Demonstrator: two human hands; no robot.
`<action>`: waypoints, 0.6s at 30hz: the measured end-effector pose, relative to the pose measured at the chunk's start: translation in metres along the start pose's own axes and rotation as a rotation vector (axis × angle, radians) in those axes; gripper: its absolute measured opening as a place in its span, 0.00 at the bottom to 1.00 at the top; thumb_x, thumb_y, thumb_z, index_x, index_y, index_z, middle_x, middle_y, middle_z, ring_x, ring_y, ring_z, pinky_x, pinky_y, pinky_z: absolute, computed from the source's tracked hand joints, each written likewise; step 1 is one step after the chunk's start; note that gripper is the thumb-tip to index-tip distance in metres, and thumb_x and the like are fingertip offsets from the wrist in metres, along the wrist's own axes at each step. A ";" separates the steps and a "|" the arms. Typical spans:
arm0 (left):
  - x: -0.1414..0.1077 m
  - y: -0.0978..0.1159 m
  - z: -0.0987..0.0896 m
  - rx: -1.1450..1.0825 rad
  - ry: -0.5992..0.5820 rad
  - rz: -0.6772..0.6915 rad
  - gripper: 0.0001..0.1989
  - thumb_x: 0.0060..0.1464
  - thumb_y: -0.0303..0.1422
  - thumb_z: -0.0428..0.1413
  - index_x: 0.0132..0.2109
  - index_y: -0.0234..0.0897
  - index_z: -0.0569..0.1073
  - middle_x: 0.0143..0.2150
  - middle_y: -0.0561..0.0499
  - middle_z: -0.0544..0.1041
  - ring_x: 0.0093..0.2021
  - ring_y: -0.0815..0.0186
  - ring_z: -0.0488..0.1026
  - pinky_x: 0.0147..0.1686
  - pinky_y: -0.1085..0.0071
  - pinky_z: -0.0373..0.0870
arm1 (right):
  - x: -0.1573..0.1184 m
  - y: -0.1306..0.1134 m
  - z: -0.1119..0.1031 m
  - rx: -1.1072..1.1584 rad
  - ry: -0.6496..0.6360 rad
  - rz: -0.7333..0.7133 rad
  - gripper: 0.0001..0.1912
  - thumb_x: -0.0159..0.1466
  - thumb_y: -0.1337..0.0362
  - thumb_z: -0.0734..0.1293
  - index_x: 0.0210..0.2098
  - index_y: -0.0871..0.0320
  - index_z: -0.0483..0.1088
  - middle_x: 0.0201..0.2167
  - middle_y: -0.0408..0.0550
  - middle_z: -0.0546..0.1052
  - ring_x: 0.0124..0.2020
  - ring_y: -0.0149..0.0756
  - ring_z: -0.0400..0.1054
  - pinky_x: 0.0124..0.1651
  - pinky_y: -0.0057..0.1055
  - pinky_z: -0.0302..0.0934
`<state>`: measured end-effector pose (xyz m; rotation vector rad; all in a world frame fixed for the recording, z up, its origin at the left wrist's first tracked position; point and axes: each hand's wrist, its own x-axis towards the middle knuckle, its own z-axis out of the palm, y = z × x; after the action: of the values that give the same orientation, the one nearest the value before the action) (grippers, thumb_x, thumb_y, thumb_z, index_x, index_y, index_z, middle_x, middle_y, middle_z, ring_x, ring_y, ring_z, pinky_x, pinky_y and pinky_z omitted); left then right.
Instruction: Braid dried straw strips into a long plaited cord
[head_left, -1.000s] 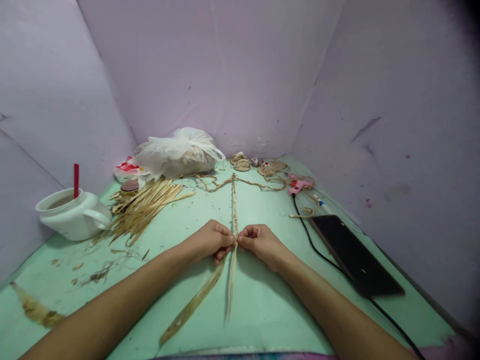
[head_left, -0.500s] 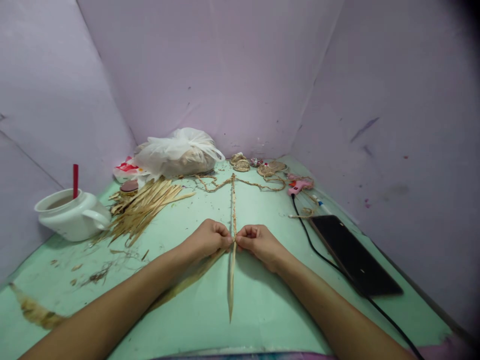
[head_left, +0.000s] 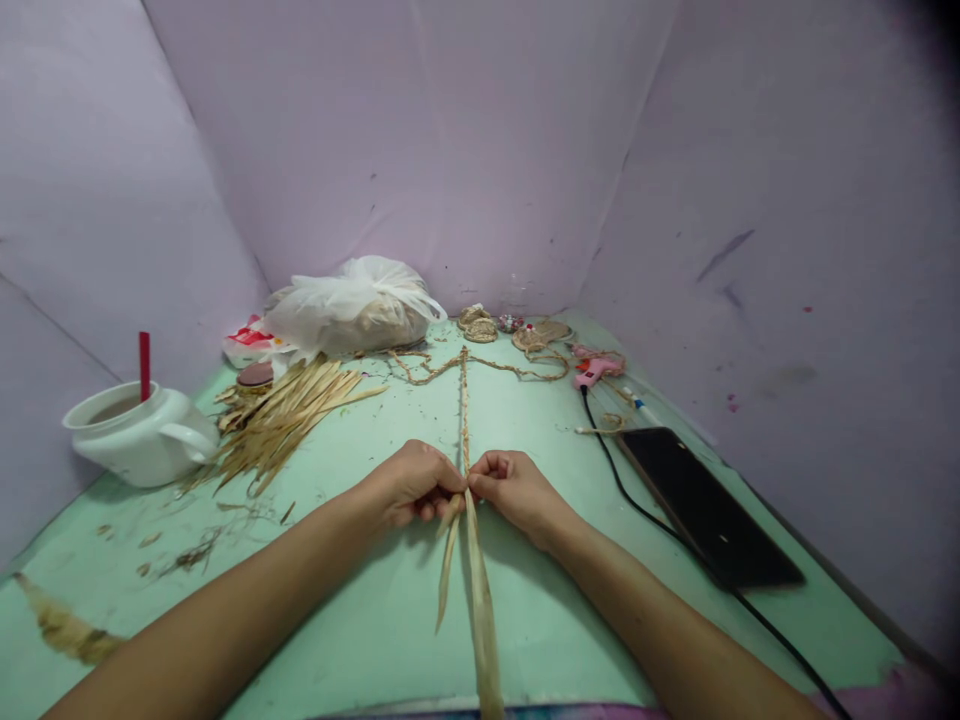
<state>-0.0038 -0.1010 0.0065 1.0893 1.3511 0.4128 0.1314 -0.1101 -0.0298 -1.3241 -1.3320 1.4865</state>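
A thin braided cord of dried plant fibre runs from the back of the table straight toward me. At its near end, my left hand and my right hand pinch it from both sides, fingertips almost touching. Below the fingers hang loose dried fibre strips: a long, wide strip reaches the table's front edge, and a shorter strip dangles under my left hand. Which strip each hand grips exactly is hidden by the fingers.
To the left are a white pot with a red stick and a pile of dried strips. A plastic bag sits behind. On the right lie a pink glue gun, its black cord and a dark phone or tablet.
The long wide strip has swung from under my left forearm to the middle, pointing toward me. The shorter strip has shifted left under my left hand. My right hand has barely moved.
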 end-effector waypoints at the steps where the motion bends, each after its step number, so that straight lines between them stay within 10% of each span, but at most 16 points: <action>1: 0.001 -0.001 0.000 0.012 0.023 0.005 0.03 0.32 0.27 0.53 0.18 0.31 0.66 0.10 0.54 0.63 0.11 0.75 0.54 0.10 0.77 0.44 | 0.000 0.000 0.000 -0.003 0.004 0.011 0.03 0.47 0.71 0.62 0.19 0.61 0.63 0.14 0.39 0.67 0.15 0.22 0.53 0.20 0.22 0.46; 11: 0.002 -0.014 0.009 0.037 0.210 0.270 0.08 0.30 0.29 0.58 0.19 0.31 0.66 0.14 0.56 0.63 0.18 0.76 0.56 0.19 0.77 0.52 | -0.003 -0.006 -0.001 0.076 -0.002 0.106 0.02 0.46 0.71 0.62 0.20 0.61 0.62 0.11 0.35 0.59 0.10 0.19 0.48 0.14 0.22 0.38; 18: 0.000 -0.012 0.009 -0.006 0.139 0.189 0.12 0.35 0.32 0.58 0.24 0.36 0.60 0.10 0.62 0.55 0.11 0.78 0.49 0.12 0.80 0.44 | -0.005 -0.008 -0.002 0.120 -0.008 0.123 0.02 0.46 0.70 0.62 0.20 0.60 0.62 0.11 0.35 0.59 0.10 0.19 0.50 0.14 0.22 0.36</action>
<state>0.0003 -0.1105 -0.0043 1.2060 1.3719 0.6412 0.1335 -0.1130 -0.0206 -1.3438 -1.1647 1.6299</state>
